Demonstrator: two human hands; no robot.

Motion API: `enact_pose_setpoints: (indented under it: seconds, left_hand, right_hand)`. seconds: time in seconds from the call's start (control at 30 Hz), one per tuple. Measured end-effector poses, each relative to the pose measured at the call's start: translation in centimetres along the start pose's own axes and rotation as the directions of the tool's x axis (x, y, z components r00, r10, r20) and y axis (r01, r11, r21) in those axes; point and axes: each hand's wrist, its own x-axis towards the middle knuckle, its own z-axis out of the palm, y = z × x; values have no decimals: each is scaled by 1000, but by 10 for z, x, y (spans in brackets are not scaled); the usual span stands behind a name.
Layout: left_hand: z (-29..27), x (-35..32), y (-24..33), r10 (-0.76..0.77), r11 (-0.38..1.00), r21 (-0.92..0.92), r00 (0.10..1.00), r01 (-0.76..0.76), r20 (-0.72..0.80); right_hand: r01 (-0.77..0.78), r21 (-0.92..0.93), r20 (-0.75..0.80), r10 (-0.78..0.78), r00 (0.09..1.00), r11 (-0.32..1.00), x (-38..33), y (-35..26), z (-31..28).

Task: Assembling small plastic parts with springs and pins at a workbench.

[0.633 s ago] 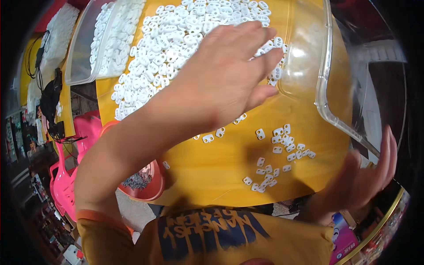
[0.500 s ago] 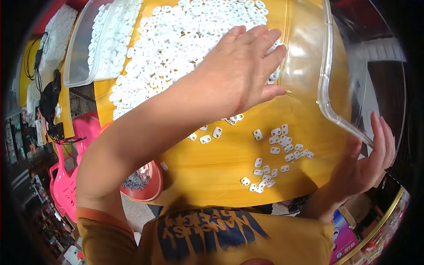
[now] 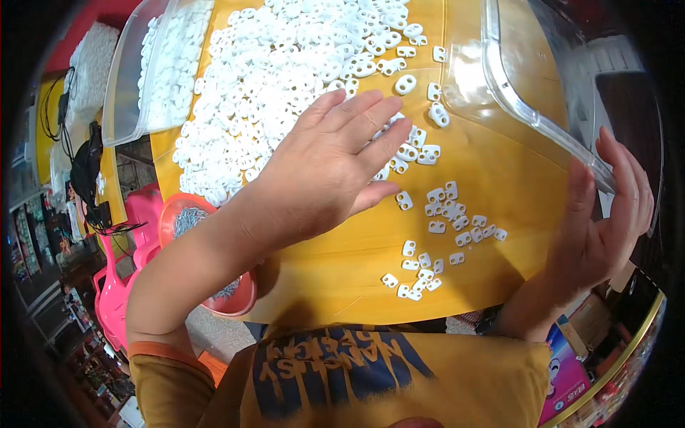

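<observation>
My left hand [image 3: 332,157] is palm down at the right front edge of a big heap of small white plastic pieces with two holes [image 3: 250,85], fingers stretched and a little apart. Several white pieces lie beside and partly under its fingers. On the right, my right hand [image 3: 610,221] grips the rim of a clear plastic tub [image 3: 524,121], thumb on one side and fingers on the other. The tub tilts at the table's right side, its mouth toward the heap. Nearer me, a loose group of flatter, squarish two-holed pieces [image 3: 437,227] is scattered on the yellow table [image 3: 321,274].
A second clear tub [image 3: 121,107] with white pieces stands at the far left. Under my left forearm sits a red bowl [image 3: 239,303] holding grey metallic bits. A pink plastic chair [image 3: 110,292] and black cables [image 3: 85,164] are at the left.
My left hand has moved left and toward me, uncovering scattered white pieces between the heap and the tub. My right hand still grips the tub, whose rim appears shifted slightly left.
</observation>
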Motion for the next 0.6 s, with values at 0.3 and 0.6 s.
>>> enact_pose_setpoints:
  seconds: [0.3, 0.6]
  left_hand:
    - [13, 28, 11, 135, 989, -42, 987, -139, -84]
    - [8, -7, 1, 110, 991, 77, 994, -110, 13]
  right_hand:
    - [8, 127, -105, 6, 994, 992, 1, 13, 1]
    - [120, 155, -153, -96, 984, 981, -8, 21, 7]
